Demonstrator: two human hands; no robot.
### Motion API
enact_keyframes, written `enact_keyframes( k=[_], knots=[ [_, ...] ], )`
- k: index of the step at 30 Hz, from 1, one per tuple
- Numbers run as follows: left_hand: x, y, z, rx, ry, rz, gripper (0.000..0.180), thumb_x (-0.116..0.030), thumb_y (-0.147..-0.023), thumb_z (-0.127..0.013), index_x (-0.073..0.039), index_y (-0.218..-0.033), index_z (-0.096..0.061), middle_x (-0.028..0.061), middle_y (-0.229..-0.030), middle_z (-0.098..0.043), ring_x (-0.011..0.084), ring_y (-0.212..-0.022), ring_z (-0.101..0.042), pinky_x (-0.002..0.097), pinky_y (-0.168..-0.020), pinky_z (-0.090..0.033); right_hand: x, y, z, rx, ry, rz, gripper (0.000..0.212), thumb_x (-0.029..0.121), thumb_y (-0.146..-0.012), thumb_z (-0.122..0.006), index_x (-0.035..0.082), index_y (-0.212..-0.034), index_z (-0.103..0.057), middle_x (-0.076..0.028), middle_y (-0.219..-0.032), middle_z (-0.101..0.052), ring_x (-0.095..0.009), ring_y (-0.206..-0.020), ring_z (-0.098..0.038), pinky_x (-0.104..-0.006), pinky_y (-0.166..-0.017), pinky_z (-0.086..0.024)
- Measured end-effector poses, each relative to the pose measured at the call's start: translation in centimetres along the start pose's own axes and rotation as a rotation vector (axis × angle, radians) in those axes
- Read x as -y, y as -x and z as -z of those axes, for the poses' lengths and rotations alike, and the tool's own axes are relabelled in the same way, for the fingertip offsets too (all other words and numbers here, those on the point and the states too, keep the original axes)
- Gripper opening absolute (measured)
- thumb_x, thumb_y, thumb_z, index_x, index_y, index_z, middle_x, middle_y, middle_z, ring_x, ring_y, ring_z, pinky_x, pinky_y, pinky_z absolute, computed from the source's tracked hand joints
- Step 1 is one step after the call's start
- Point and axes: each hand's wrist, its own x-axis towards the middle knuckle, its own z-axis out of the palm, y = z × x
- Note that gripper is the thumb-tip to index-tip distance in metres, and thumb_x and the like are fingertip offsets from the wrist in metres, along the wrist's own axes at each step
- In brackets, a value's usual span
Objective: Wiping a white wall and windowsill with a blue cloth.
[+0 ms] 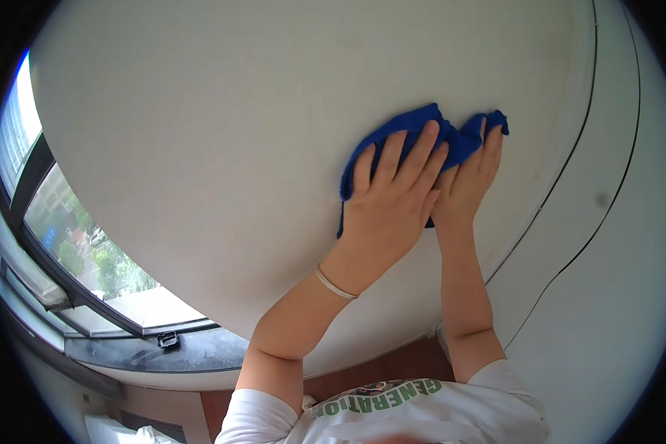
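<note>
A crumpled blue cloth [459,152] lies against a broad off-white wall [222,148]. Spread over its left part is my left hand [392,185], fingers apart and flat, with a thin pale band [335,284] round the wrist. Just to the right, my right hand [468,177] presses the cloth's right end with outstretched fingers, and a bunched blue corner shows past the fingertips. The left thumb and the heel of the right hand meet or overlap. Both palms are hidden.
A dark-framed window [89,259] lies at the left, over a grey sill [207,351] with a small black object [168,340] on it. Two dark cables [589,96] run down the right side. Reddish-brown flooring [392,368] shows below, beside white fabric [118,431].
</note>
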Motion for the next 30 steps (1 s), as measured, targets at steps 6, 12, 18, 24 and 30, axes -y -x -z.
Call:
enact_keyframes(
  k=[6,12,18,24,30],
  knots=[
    [1.6,-1.3,2.9,-0.165,-0.136,0.332,0.056,-0.043,-0.083,-0.057,-0.018,-0.132,-0.051,0.0173,-0.148,-0.03,0.0469,-0.126,-0.032,0.0559,-0.101,-0.023,3.3,-2.0,0.5,0.0,-0.127,0.175,0.052,0.03,-0.092,-0.044,0.0,-0.134,-0.043,-0.024,-0.144,-0.031,-0.044,-0.133,-0.026,-0.0506,-0.104,-0.024],
    [10.8,6.8,6.9,-0.302,-0.486,0.631,0.062,-0.04,-0.087,-0.05,-0.004,-0.136,-0.042,0.0267,-0.148,-0.021,0.0522,-0.13,-0.023,0.0567,-0.103,-0.021,16.0,0.7,-2.1,0.14,-0.351,0.582,0.046,0.03,-0.084,-0.054,0.014,-0.127,-0.055,-0.005,-0.139,-0.044,-0.027,-0.132,-0.033,-0.0438,-0.104,-0.027],
    [9.6,6.5,5.9,-0.313,-0.529,0.73,0.064,-0.042,-0.088,-0.047,-0.003,-0.138,-0.039,0.0308,-0.147,-0.02,0.0528,-0.128,-0.024,0.0608,-0.101,-0.02,14.7,0.3,-1.7,0.166,-0.381,0.553,0.049,0.028,-0.082,-0.058,0.011,-0.127,-0.055,-0.006,-0.141,-0.041,-0.029,-0.135,-0.028,-0.044,-0.103,-0.028],
    [6.4,-1.6,4.3,-0.269,-0.287,0.175,0.05,-0.04,-0.085,-0.053,-0.024,-0.132,-0.052,0.0119,-0.146,-0.034,0.0457,-0.122,-0.035,0.0589,-0.099,-0.023,7.8,-2.5,0.3,0.004,-0.027,0.102,0.048,0.024,-0.087,-0.05,0.004,-0.131,-0.05,-0.022,-0.142,-0.036,-0.041,-0.132,-0.028,-0.0497,-0.099,-0.026],
    [10.6,0.5,7.0,-0.383,-0.412,0.427,0.051,-0.043,-0.086,-0.051,-0.019,-0.131,-0.053,0.0163,-0.144,-0.037,0.0447,-0.124,-0.035,0.0536,-0.1,-0.025,15.4,-3.7,-2.1,-0.088,-0.161,0.349,0.044,0.026,-0.084,-0.053,0.003,-0.122,-0.056,-0.012,-0.138,-0.045,-0.031,-0.129,-0.037,-0.0453,-0.096,-0.03]
  ],
)
